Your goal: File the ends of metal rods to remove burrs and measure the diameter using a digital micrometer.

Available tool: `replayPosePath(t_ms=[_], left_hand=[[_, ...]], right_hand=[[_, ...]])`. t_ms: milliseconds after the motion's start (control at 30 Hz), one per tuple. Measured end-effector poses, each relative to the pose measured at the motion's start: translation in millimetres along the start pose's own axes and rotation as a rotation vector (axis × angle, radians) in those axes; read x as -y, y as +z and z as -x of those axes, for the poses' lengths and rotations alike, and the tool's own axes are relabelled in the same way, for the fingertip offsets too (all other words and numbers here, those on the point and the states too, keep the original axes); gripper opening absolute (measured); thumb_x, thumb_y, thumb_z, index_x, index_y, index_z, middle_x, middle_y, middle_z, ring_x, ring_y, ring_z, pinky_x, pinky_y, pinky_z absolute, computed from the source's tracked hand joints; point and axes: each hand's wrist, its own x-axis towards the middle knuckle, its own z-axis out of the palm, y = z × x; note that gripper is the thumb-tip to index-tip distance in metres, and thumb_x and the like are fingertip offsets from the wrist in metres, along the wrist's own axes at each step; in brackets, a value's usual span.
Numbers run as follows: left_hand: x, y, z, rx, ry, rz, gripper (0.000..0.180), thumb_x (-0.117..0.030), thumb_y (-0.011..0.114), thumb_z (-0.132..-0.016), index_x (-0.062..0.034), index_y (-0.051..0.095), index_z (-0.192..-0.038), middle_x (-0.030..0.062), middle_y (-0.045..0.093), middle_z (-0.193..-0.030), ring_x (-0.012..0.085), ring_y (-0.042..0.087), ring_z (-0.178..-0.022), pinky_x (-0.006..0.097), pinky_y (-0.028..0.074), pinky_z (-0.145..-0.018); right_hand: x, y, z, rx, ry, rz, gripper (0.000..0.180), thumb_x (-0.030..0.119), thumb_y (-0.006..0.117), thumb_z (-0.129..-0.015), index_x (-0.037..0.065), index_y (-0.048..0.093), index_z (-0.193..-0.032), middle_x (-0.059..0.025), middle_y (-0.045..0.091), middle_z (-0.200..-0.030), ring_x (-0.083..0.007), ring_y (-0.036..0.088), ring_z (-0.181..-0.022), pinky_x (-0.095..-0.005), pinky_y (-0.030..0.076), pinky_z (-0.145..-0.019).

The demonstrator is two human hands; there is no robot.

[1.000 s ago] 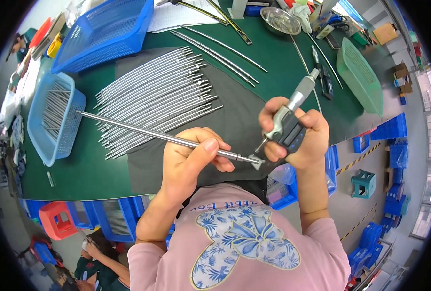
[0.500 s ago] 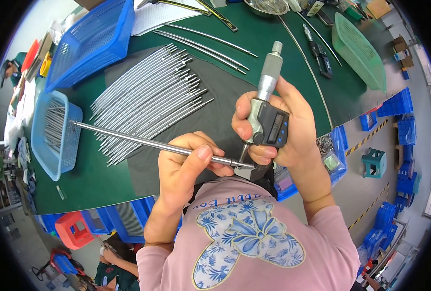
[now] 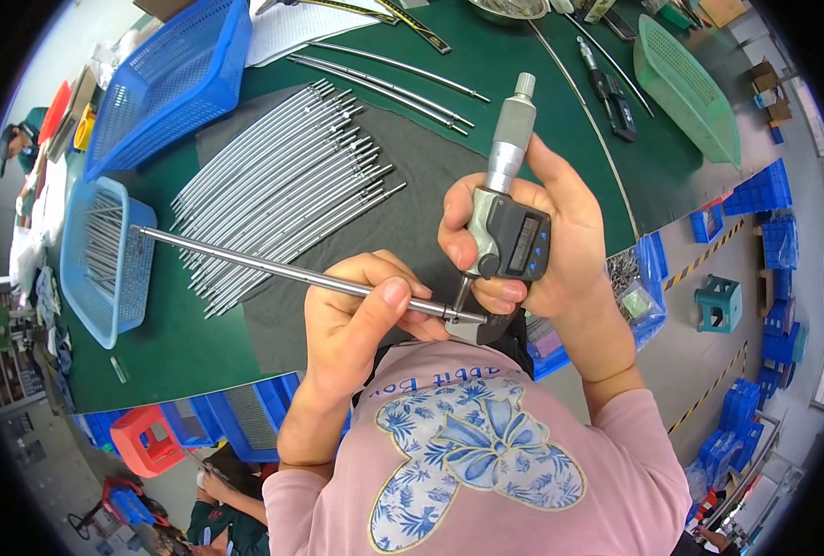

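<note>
While the left hand (image 3: 356,320) pinched a long metal rod (image 3: 273,267) near its end, the right hand (image 3: 546,236) was wrapped around a digital micrometer (image 3: 504,218), whose anvil met the rod's tip. Behind them, more rods (image 3: 282,190) lay on a grey mat (image 3: 421,185) beside a blue basket (image 3: 106,259).

A green-topped table (image 3: 199,361) over grey floor (image 3: 699,361) — blue crates (image 3: 764,195) stacked around, a red stool (image 3: 148,440) below.

Rod (image 3: 273,266) silver; rods (image 3: 282,190) on mat same silver. Micrometer (image 3: 509,218): grey body, black display face, blue buttons, silver thimble. Mat (image 3: 412,185) dark grey on green table (image 3: 162,352); baskets (image 3: 166,83) blue, tray (image 3: 690,88) pale green; shirt (image 3: 486,463) pink with blue-and-white floral butterfly print.
</note>
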Motion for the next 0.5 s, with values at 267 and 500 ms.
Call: replayPosePath(t_ms=[267, 500], left_hand=[[1.6, 0.7, -1.2, -0.022, -0.001, -0.004, 0.02, -0.01, 0.048, -0.089, 0.0074, 0.054, -0.082, 0.0129, 0.055, -0.077, 0.0195, 0.063, -0.064, 0.026, 0.054, -0.057], [2.8, -0.7, -1.5, -0.018, 0.001, -0.003, 0.019, -0.01, 0.048, -0.088, 0.0076, 0.054, -0.082, 0.0127, 0.054, -0.077, 0.0201, 0.063, -0.064, 0.027, 0.054, -0.058]], right_hand=[[-0.5, 0.4, -0.1, -0.02, -0.024, 0.04, 0.073, 0.057, 0.023, -0.087, -0.009, 0.053, -0.094, -0.0182, 0.058, -0.072, -0.0175, 0.046, -0.036, -0.0262, 0.039, -0.034], [-2.2, -2.6, -0.9, -0.013, -0.011, -0.004, 0.074, 0.06, 0.026, -0.086, -0.009, 0.053, -0.094, -0.0177, 0.058, -0.071, -0.0178, 0.048, -0.037, -0.025, 0.04, -0.034]])
